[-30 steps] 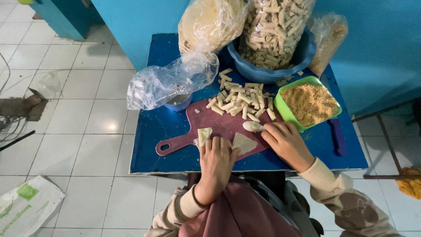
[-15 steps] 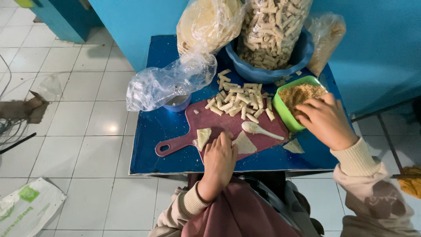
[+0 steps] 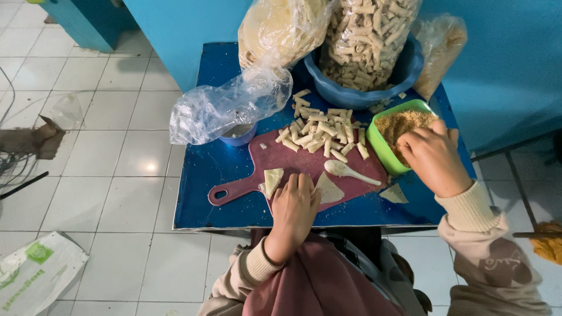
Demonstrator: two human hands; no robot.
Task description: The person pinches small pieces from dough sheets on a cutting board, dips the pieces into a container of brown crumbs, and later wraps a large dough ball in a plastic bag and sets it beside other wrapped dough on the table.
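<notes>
At the lower middle of the frame the left hand (image 3: 294,206) lies flat, fingers loosely spread, on a dark red cutting board (image 3: 275,158), pinning a thin pale triangular wrapper (image 3: 329,189) so it stays put; it presses rather than grips. A second folded wrapper (image 3: 272,180) sits just left of that hand, near the board's handle. At the right, the right hand (image 3: 432,158) dips over a green bowl (image 3: 380,146) of coarse golden crumbs (image 3: 398,124), fingers curled down into the filling; whether they have pinched any crumbs cannot be told from this angle. A white spoon (image 3: 348,171) rests on the board between the two hands, within easy reach. Above it a heap of small finished pale rolls (image 3: 321,133) lies at the board's far edge, out of the working area. Another loose triangle (image 3: 396,194) lies on the glossy blue counter (image 3: 216,175) by the bowl. Toward the top, a blue basin (image 3: 404,76) holds a clear bag packed with rolls, and crinkled plastic bags (image 3: 228,108) slump beside it.
</notes>
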